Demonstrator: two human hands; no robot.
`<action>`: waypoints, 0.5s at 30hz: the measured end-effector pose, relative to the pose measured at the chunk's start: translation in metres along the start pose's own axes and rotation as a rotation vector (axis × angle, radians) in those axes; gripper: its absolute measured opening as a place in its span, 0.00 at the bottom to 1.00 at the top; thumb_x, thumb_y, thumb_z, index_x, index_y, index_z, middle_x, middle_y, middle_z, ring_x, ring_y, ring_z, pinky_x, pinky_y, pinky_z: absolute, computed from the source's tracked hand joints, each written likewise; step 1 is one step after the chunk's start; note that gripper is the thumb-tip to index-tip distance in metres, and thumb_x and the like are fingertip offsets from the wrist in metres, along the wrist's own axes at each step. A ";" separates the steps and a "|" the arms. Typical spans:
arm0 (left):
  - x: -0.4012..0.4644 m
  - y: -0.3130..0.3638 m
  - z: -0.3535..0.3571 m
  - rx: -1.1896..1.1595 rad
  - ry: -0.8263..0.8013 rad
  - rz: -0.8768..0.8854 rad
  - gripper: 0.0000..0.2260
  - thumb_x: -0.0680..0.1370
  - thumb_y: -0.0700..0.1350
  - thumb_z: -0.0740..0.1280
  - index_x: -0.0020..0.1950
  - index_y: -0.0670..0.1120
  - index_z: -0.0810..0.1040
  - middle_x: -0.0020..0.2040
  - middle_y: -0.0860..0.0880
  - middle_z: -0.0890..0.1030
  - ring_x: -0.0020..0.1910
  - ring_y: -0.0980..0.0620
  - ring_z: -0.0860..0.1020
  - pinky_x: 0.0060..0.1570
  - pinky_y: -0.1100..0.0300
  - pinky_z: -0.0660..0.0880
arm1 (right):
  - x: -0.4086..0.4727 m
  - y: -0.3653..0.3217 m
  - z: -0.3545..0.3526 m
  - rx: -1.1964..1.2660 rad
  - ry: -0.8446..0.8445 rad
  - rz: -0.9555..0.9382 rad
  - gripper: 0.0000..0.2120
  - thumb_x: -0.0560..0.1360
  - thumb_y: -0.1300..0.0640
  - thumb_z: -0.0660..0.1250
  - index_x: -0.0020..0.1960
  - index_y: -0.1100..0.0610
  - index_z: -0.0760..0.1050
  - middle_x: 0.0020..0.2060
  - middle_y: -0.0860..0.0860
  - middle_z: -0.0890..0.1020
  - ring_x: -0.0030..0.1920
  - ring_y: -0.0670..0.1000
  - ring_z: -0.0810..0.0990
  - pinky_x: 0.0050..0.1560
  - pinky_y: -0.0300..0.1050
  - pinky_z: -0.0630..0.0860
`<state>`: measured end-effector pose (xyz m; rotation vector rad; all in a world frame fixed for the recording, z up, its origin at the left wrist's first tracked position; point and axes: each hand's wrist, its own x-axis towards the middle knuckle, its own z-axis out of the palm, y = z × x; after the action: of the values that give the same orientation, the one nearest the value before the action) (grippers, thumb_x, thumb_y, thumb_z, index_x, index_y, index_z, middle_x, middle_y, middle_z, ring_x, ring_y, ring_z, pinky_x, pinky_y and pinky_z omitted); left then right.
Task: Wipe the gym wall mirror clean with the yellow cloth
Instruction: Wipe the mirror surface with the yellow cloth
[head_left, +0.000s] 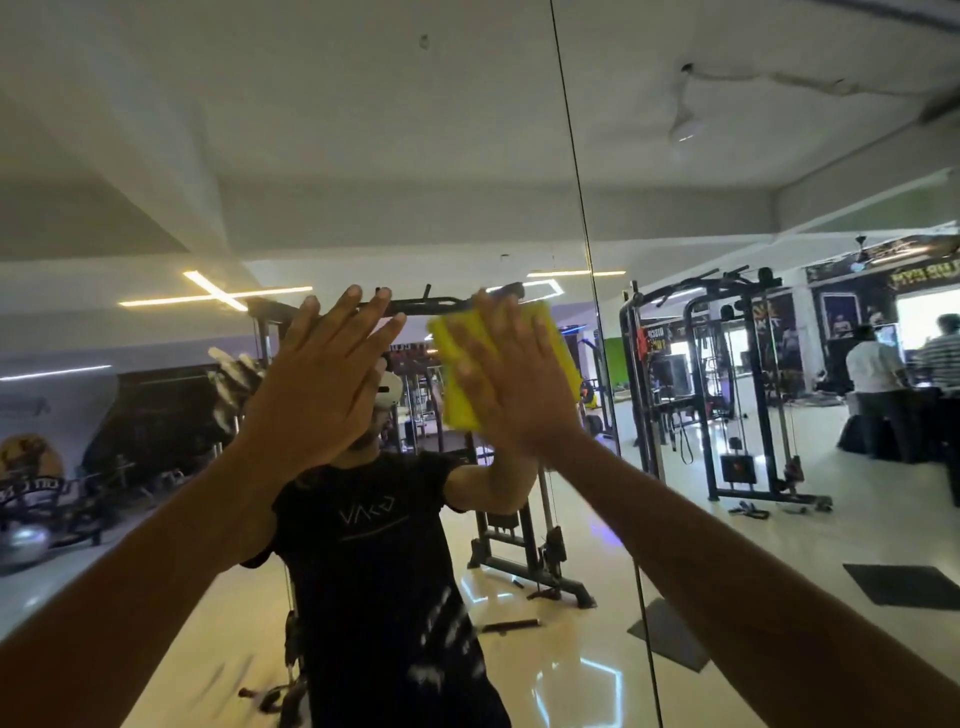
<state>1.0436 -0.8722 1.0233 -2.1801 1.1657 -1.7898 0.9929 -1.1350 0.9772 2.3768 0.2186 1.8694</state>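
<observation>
Yellow cloth (506, 364) under R fingers (540, 338)

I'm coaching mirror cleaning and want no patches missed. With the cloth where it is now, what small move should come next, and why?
Probably slide the right hand, pressing the yellow cloth flat on the mirror, down and leftward: whitish smears show lower on the glass, and more near the open left hand.

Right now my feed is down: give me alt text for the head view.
The right hand presses a yellow cloth flat against the wall mirror, fingers straight. The left hand is raised beside it, open-palmed, apart from the cloth. White smears show lower on the glass, which reflects gym machines.
</observation>
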 end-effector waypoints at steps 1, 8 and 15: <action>0.000 0.000 0.000 0.004 -0.001 -0.002 0.28 0.87 0.53 0.48 0.87 0.48 0.64 0.88 0.45 0.60 0.87 0.41 0.56 0.82 0.32 0.56 | 0.013 0.001 -0.003 0.039 0.032 0.122 0.29 0.91 0.39 0.44 0.91 0.44 0.52 0.91 0.52 0.44 0.90 0.58 0.38 0.87 0.69 0.44; -0.011 0.006 0.002 -0.022 0.009 -0.036 0.28 0.88 0.52 0.47 0.87 0.45 0.62 0.88 0.45 0.59 0.88 0.42 0.54 0.84 0.34 0.52 | -0.057 -0.043 0.013 0.011 -0.105 -0.223 0.29 0.91 0.43 0.51 0.90 0.45 0.52 0.91 0.54 0.47 0.90 0.60 0.41 0.88 0.66 0.41; -0.020 0.005 0.003 0.030 0.003 -0.042 0.28 0.88 0.53 0.48 0.87 0.46 0.61 0.88 0.45 0.58 0.88 0.42 0.54 0.85 0.36 0.50 | -0.031 -0.058 0.015 0.027 0.005 0.137 0.30 0.91 0.42 0.50 0.91 0.47 0.51 0.90 0.56 0.45 0.89 0.63 0.40 0.87 0.69 0.42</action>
<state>1.0434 -0.8649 1.0036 -2.2017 1.0946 -1.8148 0.9974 -1.0836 0.9335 2.4624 0.0839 1.9422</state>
